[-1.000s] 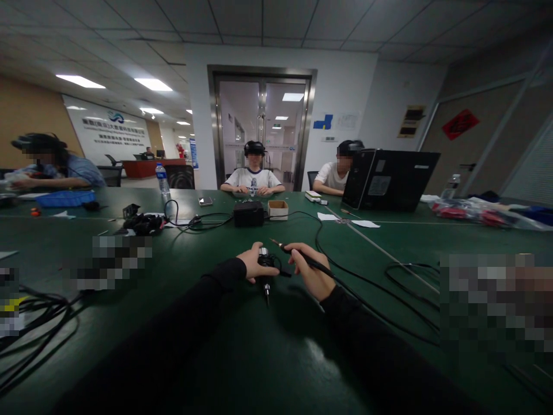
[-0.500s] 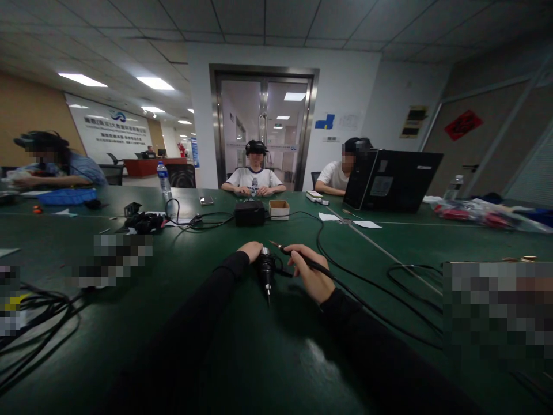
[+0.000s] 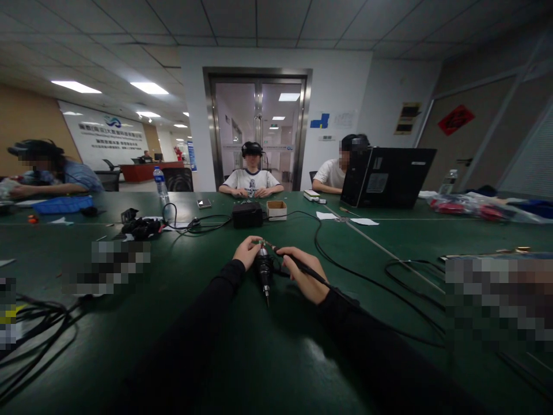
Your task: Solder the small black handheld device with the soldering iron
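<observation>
My right hand [image 3: 305,275] grips a black soldering iron [image 3: 288,261] like a pen, its tip pointing up and left toward my left fingertips. My left hand [image 3: 247,251] is closed in a pinch on something small at the top of a black cylindrical connector [image 3: 263,274]. The connector lies on the green table [image 3: 268,357] between both hands, its metal pin pointing toward me. The iron's black cable [image 3: 380,314] trails off to the right.
A black box [image 3: 247,215] and a small cardboard box [image 3: 276,209] sit beyond my hands. Cables [image 3: 34,328] lie at the left, a laptop [image 3: 386,176] at the right. Three other people sit around the table, one [image 3: 252,180] directly opposite.
My left hand has moved from the connector's side up to its far end, pinching there. The iron's tip has come down and left to meet those fingertips. The view has shifted slightly.
</observation>
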`<state>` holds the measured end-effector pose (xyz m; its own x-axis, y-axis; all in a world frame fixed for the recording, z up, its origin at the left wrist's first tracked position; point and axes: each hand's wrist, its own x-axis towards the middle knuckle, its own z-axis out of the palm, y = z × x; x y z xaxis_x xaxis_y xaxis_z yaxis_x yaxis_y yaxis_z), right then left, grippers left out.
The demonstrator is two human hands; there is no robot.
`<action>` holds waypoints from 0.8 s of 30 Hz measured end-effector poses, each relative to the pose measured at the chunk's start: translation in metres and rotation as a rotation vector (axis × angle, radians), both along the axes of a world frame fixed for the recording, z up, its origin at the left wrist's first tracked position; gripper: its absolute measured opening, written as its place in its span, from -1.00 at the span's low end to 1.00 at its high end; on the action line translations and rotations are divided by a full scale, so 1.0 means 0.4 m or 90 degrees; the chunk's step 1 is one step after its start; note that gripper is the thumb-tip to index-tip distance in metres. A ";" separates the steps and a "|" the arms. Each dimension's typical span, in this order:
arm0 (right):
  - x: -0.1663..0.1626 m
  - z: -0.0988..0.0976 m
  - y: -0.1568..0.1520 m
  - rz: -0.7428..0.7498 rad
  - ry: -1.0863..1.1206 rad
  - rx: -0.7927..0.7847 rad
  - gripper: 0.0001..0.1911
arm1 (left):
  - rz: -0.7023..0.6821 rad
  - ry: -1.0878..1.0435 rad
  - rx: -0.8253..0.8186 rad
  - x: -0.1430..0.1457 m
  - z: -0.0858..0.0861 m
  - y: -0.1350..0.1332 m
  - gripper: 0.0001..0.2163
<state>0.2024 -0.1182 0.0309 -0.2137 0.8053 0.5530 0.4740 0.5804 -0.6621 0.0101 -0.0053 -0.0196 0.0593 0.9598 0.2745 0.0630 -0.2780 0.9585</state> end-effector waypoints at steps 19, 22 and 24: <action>-0.001 0.009 -0.010 0.002 -0.049 -0.003 -0.72 | -0.029 -0.038 0.026 0.000 -0.003 -0.001 -0.78; 0.001 0.008 -0.009 -0.005 -0.042 -0.002 -0.72 | -0.028 -0.041 0.024 -0.001 -0.006 0.001 -0.79; 0.002 0.005 -0.006 -0.006 -0.043 0.002 -0.72 | -0.027 -0.042 0.025 -0.001 -0.006 0.001 -0.79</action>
